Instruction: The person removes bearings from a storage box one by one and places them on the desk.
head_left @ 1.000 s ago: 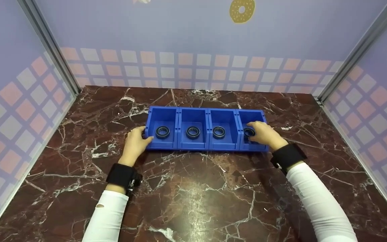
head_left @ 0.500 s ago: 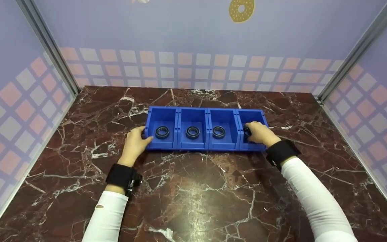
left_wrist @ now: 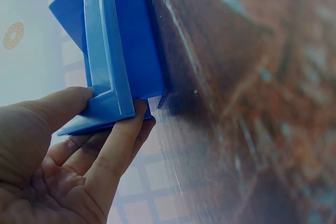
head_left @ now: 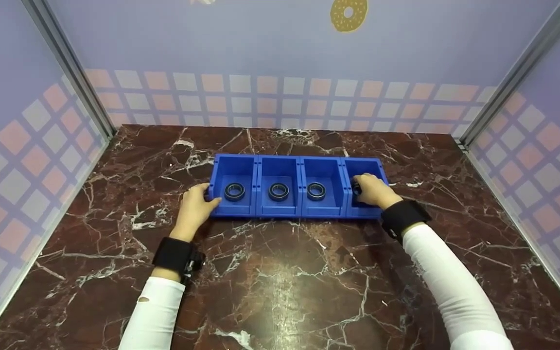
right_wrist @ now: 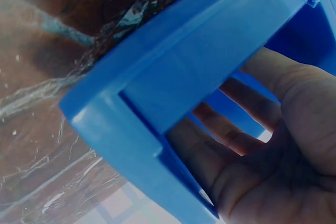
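Note:
A row of joined blue storage bins (head_left: 280, 210) stands on the marbled table. Black-rimmed ring bearings lie flat in the three bins from the left: the left bearing (head_left: 235, 192), the middle bearing (head_left: 278, 192) and the third bearing (head_left: 316, 191). At the row's left end, my left hand (head_left: 196, 206) grips the side wall, thumb on the front edge and fingers beneath, as the left wrist view shows. My right hand (head_left: 376, 190) reaches into the rightmost bin and holds another bearing (head_left: 356, 188), mostly covered by the fingers. In the right wrist view the bin's front wall hides the fingertips.
The dark red marbled table (head_left: 280, 272) extends in front of and behind the bins. Panels with a tile pattern, such as the back wall (head_left: 280, 58), enclose it at the back and both sides, joined by grey metal corner posts (head_left: 68, 68).
My right hand has moved slightly left within the rightmost bin and closed in on the bearing, which shows less now. My left hand and the bins stay practically where they were.

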